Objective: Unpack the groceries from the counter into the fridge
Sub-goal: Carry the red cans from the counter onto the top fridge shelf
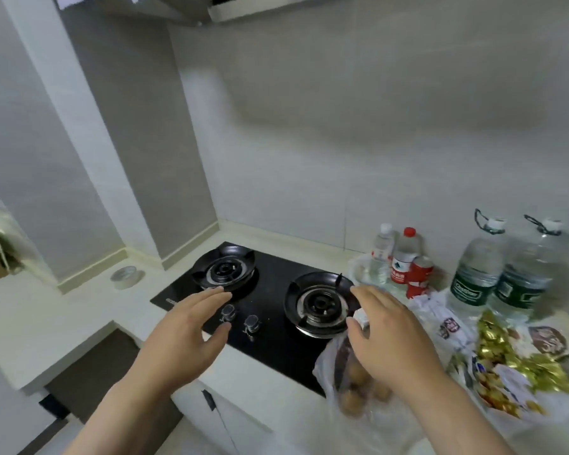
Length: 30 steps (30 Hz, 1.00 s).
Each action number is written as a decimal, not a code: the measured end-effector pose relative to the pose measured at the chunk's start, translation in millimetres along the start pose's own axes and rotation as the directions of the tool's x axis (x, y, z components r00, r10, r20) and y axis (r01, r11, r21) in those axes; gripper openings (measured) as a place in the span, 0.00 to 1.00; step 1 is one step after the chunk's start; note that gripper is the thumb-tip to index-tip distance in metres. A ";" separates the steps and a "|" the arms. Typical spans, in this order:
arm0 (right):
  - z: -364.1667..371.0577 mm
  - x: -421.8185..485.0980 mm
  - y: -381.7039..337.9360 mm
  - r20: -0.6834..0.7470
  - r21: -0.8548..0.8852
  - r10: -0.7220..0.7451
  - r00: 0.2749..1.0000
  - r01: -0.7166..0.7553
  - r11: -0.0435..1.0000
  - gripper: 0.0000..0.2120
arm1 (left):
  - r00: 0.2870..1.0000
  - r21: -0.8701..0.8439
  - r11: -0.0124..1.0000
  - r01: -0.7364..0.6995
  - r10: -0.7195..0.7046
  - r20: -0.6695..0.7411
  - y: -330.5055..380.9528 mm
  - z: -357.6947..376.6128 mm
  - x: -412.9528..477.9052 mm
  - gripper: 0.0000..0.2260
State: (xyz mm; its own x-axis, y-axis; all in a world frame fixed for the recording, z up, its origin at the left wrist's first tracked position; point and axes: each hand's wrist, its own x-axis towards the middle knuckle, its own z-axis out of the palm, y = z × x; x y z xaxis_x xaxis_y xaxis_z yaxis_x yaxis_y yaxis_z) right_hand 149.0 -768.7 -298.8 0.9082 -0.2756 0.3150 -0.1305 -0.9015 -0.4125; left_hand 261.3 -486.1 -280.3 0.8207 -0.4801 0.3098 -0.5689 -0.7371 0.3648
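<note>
Right hand [388,333] pinches the gathered neck of a clear bag [352,389] of brown round items between thumb and curled fingers. The bag hangs slack, its base at the front of the counter [63,323], against the near right corner of the hob [276,353]. Holding it by the neck keeps the contents together, in my judgement, ready for a lift. Left hand [191,326] hovers over the hob knobs, fingers straight and spread, holding nothing; it is probably placed to support the bag from below. Other groceries sit on the counter right of the hob: bottles [404,257] and a red can [419,274] upright by the wall, gold-wrapped sweets [506,349] loose in front. Fridge not in view. Task judged early.
</note>
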 end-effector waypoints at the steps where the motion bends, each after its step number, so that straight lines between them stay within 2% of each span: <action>1: -2.8 -1.9 9.8 -0.007 -0.011 0.029 1.000 -0.029 1.000 0.25 | 1.000 -0.008 1.000 -0.018 0.018 0.009 7.1 6.5 12.2 0.22; 6: -16.7 -12.9 53.6 -0.055 -0.068 0.184 0.981 -0.187 0.980 0.22 | 0.985 -0.069 0.987 -0.145 0.150 0.081 44.7 45.9 64.2 0.21; 12: -25.4 -6.5 89.7 -0.124 -0.109 0.345 0.930 -0.358 0.927 0.20 | 0.931 -0.164 0.944 -0.288 0.316 0.185 67.5 102.8 128.3 0.21; 19: -7.6 30.7 116.9 -0.115 -0.125 0.483 0.868 -0.495 0.860 0.23 | 0.886 -0.326 0.897 -0.299 0.388 0.255 71.1 165.4 195.2 0.22; 23: 13.5 53.7 128.9 -0.115 -0.068 0.545 0.830 -0.554 0.830 0.24 | 0.861 -0.396 0.872 -0.287 0.416 0.292 65.6 197.7 222.6 0.20; 30: 41.0 73.7 152.2 0.007 -0.047 0.649 0.761 -0.648 0.760 0.28 | 0.812 -0.441 0.851 -0.286 0.459 0.359 62.7 257.6 247.3 0.20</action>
State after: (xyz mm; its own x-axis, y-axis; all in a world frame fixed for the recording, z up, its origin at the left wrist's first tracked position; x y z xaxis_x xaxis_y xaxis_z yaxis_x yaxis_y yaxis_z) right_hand 212.4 -912.6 -373.5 0.6087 -0.7927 -0.0337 -0.7066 -0.5222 -0.4776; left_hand 442.3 -773.6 -407.0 0.4246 -0.8994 0.1040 -0.7422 -0.2800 0.6089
